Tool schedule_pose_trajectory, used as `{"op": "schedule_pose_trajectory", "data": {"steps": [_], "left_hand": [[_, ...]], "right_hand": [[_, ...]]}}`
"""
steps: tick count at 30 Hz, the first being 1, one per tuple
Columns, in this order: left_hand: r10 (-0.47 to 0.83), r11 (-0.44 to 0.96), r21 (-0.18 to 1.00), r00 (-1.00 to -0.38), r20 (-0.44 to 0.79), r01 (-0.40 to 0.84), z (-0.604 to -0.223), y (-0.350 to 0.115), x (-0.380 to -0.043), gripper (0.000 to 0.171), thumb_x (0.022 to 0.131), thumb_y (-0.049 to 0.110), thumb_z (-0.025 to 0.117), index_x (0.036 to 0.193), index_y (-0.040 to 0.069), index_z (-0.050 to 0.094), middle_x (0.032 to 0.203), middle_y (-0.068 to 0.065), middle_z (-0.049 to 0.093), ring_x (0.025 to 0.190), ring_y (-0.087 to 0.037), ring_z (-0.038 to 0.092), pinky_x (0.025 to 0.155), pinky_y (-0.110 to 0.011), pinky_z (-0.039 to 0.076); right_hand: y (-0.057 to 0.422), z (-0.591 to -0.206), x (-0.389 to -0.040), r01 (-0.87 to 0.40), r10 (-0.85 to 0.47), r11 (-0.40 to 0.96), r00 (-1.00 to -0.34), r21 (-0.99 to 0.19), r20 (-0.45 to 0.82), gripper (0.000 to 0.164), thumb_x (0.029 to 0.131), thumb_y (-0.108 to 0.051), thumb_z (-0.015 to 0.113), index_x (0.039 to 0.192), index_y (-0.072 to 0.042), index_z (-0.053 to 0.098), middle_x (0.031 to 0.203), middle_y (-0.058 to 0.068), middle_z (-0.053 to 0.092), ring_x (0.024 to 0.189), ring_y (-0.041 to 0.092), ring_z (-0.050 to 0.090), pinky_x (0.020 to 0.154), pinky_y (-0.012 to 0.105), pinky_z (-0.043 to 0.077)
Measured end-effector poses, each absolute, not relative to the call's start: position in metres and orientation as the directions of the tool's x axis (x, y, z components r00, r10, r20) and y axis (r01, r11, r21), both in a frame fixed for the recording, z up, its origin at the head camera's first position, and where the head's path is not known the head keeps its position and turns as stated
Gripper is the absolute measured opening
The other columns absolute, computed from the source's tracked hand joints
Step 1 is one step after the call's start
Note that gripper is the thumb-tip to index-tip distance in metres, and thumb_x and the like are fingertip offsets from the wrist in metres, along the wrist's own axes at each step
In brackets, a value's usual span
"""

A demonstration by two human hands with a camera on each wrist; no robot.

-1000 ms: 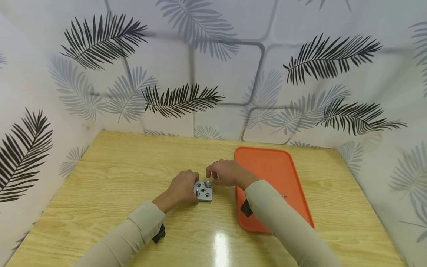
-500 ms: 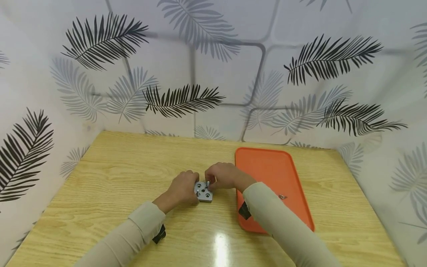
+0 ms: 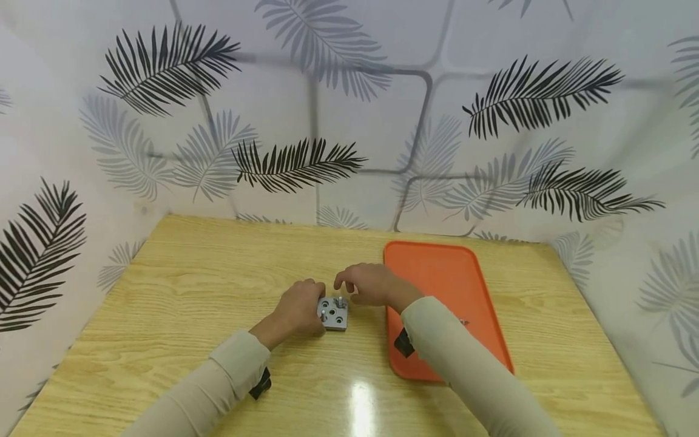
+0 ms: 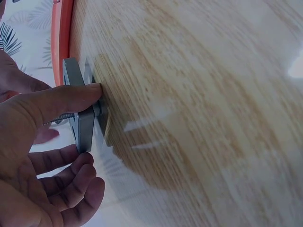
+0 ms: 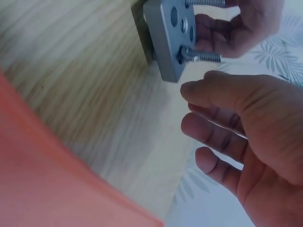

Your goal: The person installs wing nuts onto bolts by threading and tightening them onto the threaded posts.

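Observation:
A grey metal block (image 3: pixel 332 323) with several holes stands near the middle of the table, two threaded bolts rising from it. My left hand (image 3: pixel 297 308) grips its left side; the left wrist view shows the thumb on one edge and a fingertip on the opposite one. Around the base of the far-right bolt (image 5: pixel 206 56) sits a small metal piece, perhaps a wing nut (image 5: pixel 183 54). Just beside that bolt hovers my right hand (image 3: pixel 371 284), apart from the block. Its fingers (image 5: pixel 208 127) are loosely bent and hold nothing in the right wrist view.
An orange tray (image 3: pixel 431 247) lies on the right of the wooden table (image 3: pixel 229 255), partly beneath my right forearm. A small metal piece (image 3: pixel 463 321) lies in it, mostly hidden by the sleeve. A leaf-patterned wall covering (image 3: pixel 360 200) bounds the back and sides.
Half a second ago my right fingers were at the far-right bolt; now they have lifted up and away from it. The left hand and the block have stayed in place.

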State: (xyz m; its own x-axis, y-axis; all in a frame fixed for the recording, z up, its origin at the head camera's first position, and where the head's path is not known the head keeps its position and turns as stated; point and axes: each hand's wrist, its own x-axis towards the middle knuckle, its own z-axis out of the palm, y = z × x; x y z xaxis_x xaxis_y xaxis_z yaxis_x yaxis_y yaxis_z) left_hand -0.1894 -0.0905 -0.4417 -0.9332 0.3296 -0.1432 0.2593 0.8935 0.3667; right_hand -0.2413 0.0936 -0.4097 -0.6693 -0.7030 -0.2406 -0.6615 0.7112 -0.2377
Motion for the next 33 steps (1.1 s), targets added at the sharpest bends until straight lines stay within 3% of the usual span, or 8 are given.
{"op": "schedule_pose_trajectory", "data": {"steps": [8,14,22,26,29,33], "left_hand": [[0.329,0.886,0.388,-0.934,-0.137,0.255,-0.444,-0.091,-0.189,0.049,0.062,0.017,0.091,0.100,0.005,0.062,0.088,-0.005,0.055,0.079,-0.019,0.049,0.068,-0.033,0.044],[0.331,0.889,0.377,-0.935,-0.131,0.261,-0.442,-0.091,-0.189,0.049,0.061,0.017,0.091,0.100,0.005,0.062,0.087,-0.005,0.055,0.078,-0.019,0.049,0.067,-0.031,0.043],[0.332,0.886,0.382,-0.935,-0.123,0.264,-0.441,-0.091,-0.188,0.048,0.061,0.015,0.091,0.099,0.005,0.062,0.086,-0.004,0.055,0.077,-0.019,0.048,0.066,-0.030,0.042],[0.329,0.885,0.385,-0.936,-0.124,0.260,-0.440,-0.091,-0.188,0.049,0.061,0.015,0.093,0.098,0.005,0.062,0.086,-0.004,0.056,0.076,-0.018,0.049,0.067,-0.031,0.043],[0.325,0.886,0.388,-0.936,-0.131,0.253,-0.440,-0.090,-0.188,0.050,0.061,0.015,0.093,0.099,0.005,0.062,0.086,-0.005,0.056,0.077,-0.018,0.049,0.068,-0.031,0.044],[0.328,0.887,0.386,-0.935,-0.138,0.254,-0.440,-0.089,-0.188,0.051,0.062,0.015,0.093,0.102,0.005,0.062,0.088,-0.005,0.057,0.079,-0.019,0.049,0.070,-0.032,0.045]], "right_hand": [[0.087,-0.413,-0.235,-0.671,-0.710,0.704,-0.662,-0.232,-0.240,0.034,0.090,-0.019,0.074,0.123,-0.022,0.068,0.104,-0.001,0.068,0.080,0.012,0.057,0.070,0.033,0.050],[0.086,-0.416,-0.237,-0.681,-0.713,0.701,-0.663,-0.211,-0.228,0.016,0.086,-0.028,0.079,0.099,-0.021,0.071,0.091,-0.006,0.065,0.081,0.011,0.056,0.069,0.032,0.047],[0.092,-0.418,-0.237,-0.658,-0.697,0.717,-0.684,-0.230,-0.215,0.024,0.082,-0.041,0.080,0.082,-0.021,0.067,0.082,-0.008,0.062,0.074,0.009,0.054,0.065,0.028,0.044],[0.097,-0.416,-0.238,-0.659,-0.700,0.712,-0.688,-0.242,-0.189,0.014,0.084,-0.023,0.079,0.095,-0.018,0.070,0.089,-0.004,0.067,0.077,0.011,0.056,0.069,0.031,0.048],[0.097,-0.416,-0.239,-0.673,-0.711,0.703,-0.678,-0.229,-0.190,0.029,0.087,-0.011,0.074,0.114,-0.018,0.069,0.098,-0.001,0.067,0.076,0.013,0.056,0.067,0.031,0.049],[0.094,-0.416,-0.240,-0.699,-0.731,0.683,-0.651,-0.215,-0.206,0.036,0.090,-0.015,0.074,0.125,-0.022,0.068,0.103,0.000,0.068,0.077,0.011,0.056,0.066,0.029,0.049]]}}
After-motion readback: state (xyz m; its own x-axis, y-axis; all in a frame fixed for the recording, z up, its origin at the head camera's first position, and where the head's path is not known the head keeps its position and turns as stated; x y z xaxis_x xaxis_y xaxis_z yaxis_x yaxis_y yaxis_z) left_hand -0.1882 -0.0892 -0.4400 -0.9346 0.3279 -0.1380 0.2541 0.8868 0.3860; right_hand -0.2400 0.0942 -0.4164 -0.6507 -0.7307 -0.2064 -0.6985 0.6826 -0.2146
